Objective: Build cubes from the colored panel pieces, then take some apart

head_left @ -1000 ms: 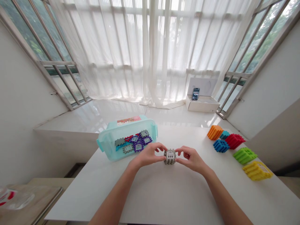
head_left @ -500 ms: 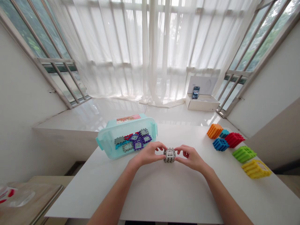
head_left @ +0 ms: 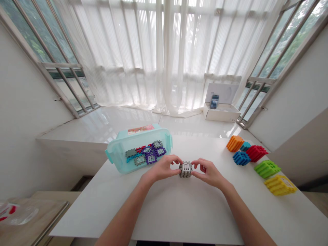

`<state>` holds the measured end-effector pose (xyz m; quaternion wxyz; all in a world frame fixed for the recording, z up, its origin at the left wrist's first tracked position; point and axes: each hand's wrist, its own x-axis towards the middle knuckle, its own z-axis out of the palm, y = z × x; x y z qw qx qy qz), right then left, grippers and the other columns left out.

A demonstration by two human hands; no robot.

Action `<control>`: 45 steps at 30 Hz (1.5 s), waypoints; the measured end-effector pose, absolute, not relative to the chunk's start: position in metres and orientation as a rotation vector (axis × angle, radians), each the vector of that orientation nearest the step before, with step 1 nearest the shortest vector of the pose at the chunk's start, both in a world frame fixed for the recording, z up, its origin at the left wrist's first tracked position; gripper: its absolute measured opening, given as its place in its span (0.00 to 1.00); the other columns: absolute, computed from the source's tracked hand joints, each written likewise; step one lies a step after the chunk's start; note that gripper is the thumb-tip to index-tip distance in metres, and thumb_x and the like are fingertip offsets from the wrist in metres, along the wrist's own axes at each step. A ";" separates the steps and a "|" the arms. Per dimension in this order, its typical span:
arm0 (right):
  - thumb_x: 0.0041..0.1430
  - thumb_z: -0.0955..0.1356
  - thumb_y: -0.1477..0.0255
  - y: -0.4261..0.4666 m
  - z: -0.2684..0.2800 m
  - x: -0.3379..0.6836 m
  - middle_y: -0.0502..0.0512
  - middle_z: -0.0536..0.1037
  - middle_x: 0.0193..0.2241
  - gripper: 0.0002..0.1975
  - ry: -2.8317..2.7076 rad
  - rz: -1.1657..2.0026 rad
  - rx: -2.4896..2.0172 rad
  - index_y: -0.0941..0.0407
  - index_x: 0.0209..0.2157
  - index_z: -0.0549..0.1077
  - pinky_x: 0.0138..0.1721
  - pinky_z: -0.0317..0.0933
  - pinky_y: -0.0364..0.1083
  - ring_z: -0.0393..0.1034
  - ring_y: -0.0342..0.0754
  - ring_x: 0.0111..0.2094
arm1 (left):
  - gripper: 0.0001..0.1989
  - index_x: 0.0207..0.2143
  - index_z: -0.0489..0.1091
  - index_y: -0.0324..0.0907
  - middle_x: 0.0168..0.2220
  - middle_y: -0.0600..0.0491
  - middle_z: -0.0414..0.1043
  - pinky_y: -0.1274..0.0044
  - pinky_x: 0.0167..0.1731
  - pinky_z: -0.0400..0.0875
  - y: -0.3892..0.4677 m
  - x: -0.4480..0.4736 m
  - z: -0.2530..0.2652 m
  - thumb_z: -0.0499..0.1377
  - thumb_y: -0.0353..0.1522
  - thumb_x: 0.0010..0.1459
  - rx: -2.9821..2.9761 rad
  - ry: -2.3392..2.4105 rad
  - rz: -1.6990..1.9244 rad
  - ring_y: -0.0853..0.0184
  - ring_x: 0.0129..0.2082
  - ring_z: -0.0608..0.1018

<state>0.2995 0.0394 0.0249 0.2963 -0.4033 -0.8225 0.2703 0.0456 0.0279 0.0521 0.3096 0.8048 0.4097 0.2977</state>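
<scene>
At the lower middle of the frame, the left hand (head_left: 164, 168) and right hand (head_left: 208, 173) pinch a small grey stack (head_left: 185, 169) of toothed pieces from either side, thumbs and fingertips set narrow on its edges. Toward the right edge stand stacks that look finished: yellow (head_left: 280, 185), then green (head_left: 267, 168), blue (head_left: 241, 158), red (head_left: 257, 154), teal (head_left: 246, 146) and orange (head_left: 235, 143). Left of centre, the pale teal bin (head_left: 123, 145) holds loose purple pieces (head_left: 151, 158), grey pieces (head_left: 130, 153), red pieces (head_left: 140, 149) and blue pieces (head_left: 130, 159), apparently not yet stacked. Compared with half a second ago, the grip and grey stack look unchanged; farther off, at upper right, the phone (head_left: 214, 101) in the white box (head_left: 221, 115) now appears pixelated.
</scene>
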 end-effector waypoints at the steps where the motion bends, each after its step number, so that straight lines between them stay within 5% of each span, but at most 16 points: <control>1: 0.54 0.72 0.67 0.040 0.025 0.300 0.49 0.74 0.32 0.14 -2.189 0.715 -1.073 0.51 0.44 0.75 0.26 0.59 0.42 0.56 0.40 0.23 | 0.12 0.40 0.74 0.43 0.39 0.54 0.77 0.74 0.40 0.70 0.028 0.046 0.052 0.63 0.29 0.51 2.129 1.082 0.786 0.66 0.38 0.76; 22: 0.59 0.69 0.61 0.038 0.035 0.302 0.52 0.74 0.36 0.18 -2.199 0.775 -1.090 0.52 0.49 0.73 0.28 0.60 0.43 0.57 0.41 0.24 | 0.14 0.41 0.68 0.43 0.42 0.52 0.74 0.73 0.41 0.73 0.029 0.037 0.058 0.63 0.36 0.53 2.038 1.131 0.838 0.65 0.41 0.77; 27: 0.64 0.63 0.57 0.041 0.034 0.302 0.54 0.75 0.34 0.19 -2.033 0.739 -1.105 0.55 0.46 0.75 0.27 0.60 0.43 0.58 0.42 0.23 | 0.08 0.38 0.68 0.43 0.38 0.50 0.75 0.71 0.42 0.71 0.040 0.020 0.059 0.54 0.37 0.61 2.090 1.700 0.948 0.62 0.40 0.77; 33: 0.65 0.61 0.54 0.047 0.024 0.297 0.54 0.75 0.28 0.23 -1.831 0.656 -1.135 0.57 0.39 0.78 0.26 0.59 0.44 0.62 0.44 0.23 | 0.13 0.46 0.69 0.38 0.47 0.39 0.71 0.62 0.48 0.66 0.047 -0.021 0.049 0.49 0.30 0.62 1.926 2.635 0.601 0.48 0.54 0.68; 45: 0.65 0.62 0.56 0.046 0.024 0.294 0.53 0.75 0.26 0.21 -1.799 0.628 -1.109 0.57 0.37 0.78 0.26 0.59 0.44 0.62 0.44 0.23 | 0.21 0.51 0.65 0.39 0.48 0.37 0.69 0.56 0.43 0.66 0.047 -0.033 0.043 0.45 0.21 0.57 1.776 2.665 0.186 0.47 0.49 0.71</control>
